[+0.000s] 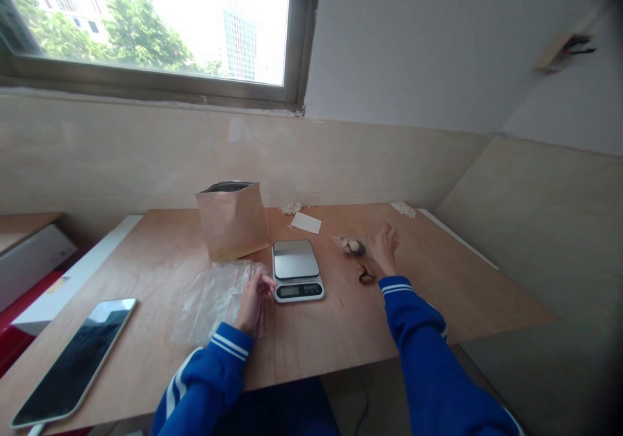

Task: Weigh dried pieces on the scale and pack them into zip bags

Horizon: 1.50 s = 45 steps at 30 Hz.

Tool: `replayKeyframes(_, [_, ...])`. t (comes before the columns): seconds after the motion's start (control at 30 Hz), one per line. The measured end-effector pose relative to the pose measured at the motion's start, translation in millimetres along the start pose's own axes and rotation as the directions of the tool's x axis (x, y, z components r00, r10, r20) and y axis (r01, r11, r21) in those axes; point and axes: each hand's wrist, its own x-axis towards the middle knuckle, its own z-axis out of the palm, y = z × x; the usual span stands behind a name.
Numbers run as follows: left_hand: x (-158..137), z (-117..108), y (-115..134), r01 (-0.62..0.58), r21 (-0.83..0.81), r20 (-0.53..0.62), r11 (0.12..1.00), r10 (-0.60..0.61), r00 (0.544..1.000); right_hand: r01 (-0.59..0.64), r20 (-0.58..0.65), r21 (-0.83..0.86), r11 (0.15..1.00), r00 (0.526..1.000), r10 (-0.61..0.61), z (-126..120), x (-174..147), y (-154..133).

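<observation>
My left hand [254, 298] lies on the right edge of a stack of clear zip bags [214, 303], its fingers apart and pointing toward the scale. A white kitchen scale [296, 264] with a bare metal plate stands between my hands. To its right, a small clear plastic bag [352, 246] contains several pale and dark pieces. At that bag's right end, my right hand [384, 246] appears closed on the plastic, though the fingertips are unclear. Just below lies a small brown, ring-like piece [366, 274], apart from the hand.
A brown paper pouch [232, 222] stands with its top gaping behind the zip bags. Near the wall are a white card [306, 222] and crumpled whitish scraps [292, 208]. A tablet [78, 358] lies at left on the wooden table [335, 339].
</observation>
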Motion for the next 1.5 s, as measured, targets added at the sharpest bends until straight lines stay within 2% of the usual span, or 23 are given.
replayKeyframes(0.07, [0,-1,-1,0.000,-0.001,0.005,1.000,0.000,1.000,0.055,0.012,-0.011,0.998,0.998,-0.055,3,-29,4])
replayKeyframes(0.17, [0,-1,-2,0.002,-0.029,0.008,1.000,-0.002,1.000,0.244,0.209,-0.006,0.970,0.948,-0.238,8,-79,11])
replayKeyframes(0.2, [0,-1,-2,0.005,-0.040,0.010,0.999,-0.005,1.000,0.284,0.259,-0.024,0.959,0.928,-0.268,10,-93,14])
replayKeyframes(0.27, [-1,0,-2,0.012,-0.060,0.017,0.998,-0.011,1.000,0.303,0.279,-0.055,0.951,0.919,-0.277,12,-114,18])
replayKeyframes(0.37, [-2,0,0,0.021,-0.090,0.019,0.996,-0.020,1.000,0.297,0.230,-0.029,0.954,0.931,-0.283,12,-121,23])
replayKeyframes(0.53, [-3,1,4,0.021,-0.126,0.023,0.992,-0.018,1.000,0.205,0.161,0.138,0.969,0.961,-0.226,15,-104,17])
replayKeyframes(0.63, [-3,0,4,0.014,-0.126,0.040,0.992,-0.009,0.999,0.144,0.148,0.360,0.922,0.967,-0.209,16,-97,-7])
replayKeyframes(0.73, [-2,0,2,0.013,-0.130,0.051,0.991,-0.007,0.999,0.099,0.173,0.568,0.817,0.956,-0.236,14,-89,-48])
replayKeyframes(0.8, [-2,-1,1,0.017,-0.139,0.057,0.990,-0.009,0.998,0.125,0.168,0.648,0.752,0.939,-0.300,14,-83,-80])
replayKeyframes(0.87, [-1,-1,1,0.019,-0.145,0.056,0.989,-0.011,0.998,0.196,0.159,0.691,0.696,0.898,-0.411,17,-79,-108])
replayKeyframes(0.93, [-1,-2,1,0.020,-0.148,0.052,0.989,-0.013,0.999,0.263,0.177,0.704,0.660,0.835,-0.521,22,-77,-128])
replayKeyframes(1.0, [0,-2,0,0.016,-0.152,0.049,0.988,-0.009,0.999,0.312,0.201,0.699,0.643,0.778,-0.596,28,-80,-139])
replayKeyframes(1.07, [0,-3,-1,0.011,-0.154,0.053,0.988,-0.003,0.999,0.355,0.191,0.687,0.634,0.754,-0.629,32,-85,-139])
replayKeyframes(1.13, [0,-3,-1,0.010,-0.145,0.065,0.989,-0.001,0.998,0.397,0.148,0.643,0.655,0.775,-0.614,33,-88,-131])
replayKeyframes(1.2, [-1,-2,0,0.015,-0.122,0.084,0.992,-0.004,0.996,0.417,0.106,0.524,0.743,0.833,-0.543,34,-88,-114])
replayKeyframes(1.27, [-2,0,1,0.012,-0.095,0.099,0.995,-0.003,0.995,0.374,0.090,0.331,0.866,0.901,-0.423,36,-86,-92])
replayKeyframes(1.33, [-3,0,3,-0.001,-0.071,0.110,0.997,0.009,0.994,0.298,0.109,0.136,0.945,0.944,-0.313,39,-85,-67])
replayKeyframes(1.4, [-3,1,3,-0.016,-0.037,0.125,0.999,0.020,0.992,0.259,0.145,0.011,0.966,0.955,-0.258,44,-85,-45])
replayKeyframes(1.5, [-3,2,0,-0.040,0.040,0.128,0.998,0.035,0.991,0.238,0.158,-0.063,0.969,0.961,-0.225,50,-88,-24])
